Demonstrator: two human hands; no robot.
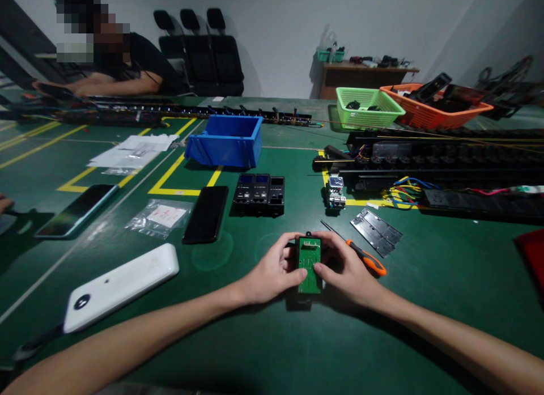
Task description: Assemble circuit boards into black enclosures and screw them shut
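A green circuit board (310, 270) sits in a small black housing, held upright between both hands over the green table. My left hand (276, 270) grips its left side, thumb on the board's face. On the other side my right hand (344, 270) holds it the same way, thumb pressed against the board. Just beyond the right hand lies an orange and black screwdriver (369, 262). Near its tip rests a flat dark plastic panel (376, 232). Farther off stand a small module with metal ports (335, 194) and a black multi-port unit (258, 195).
A black phone (206, 215), a clear plastic bag (161, 218) and a white power-bank-like device (123, 287) lie to the left. A blue bin (229, 143) stands beyond. Green (365, 117) and orange baskets (437, 114) are behind black wired strips (425, 162). Across the table sits a person (140, 66).
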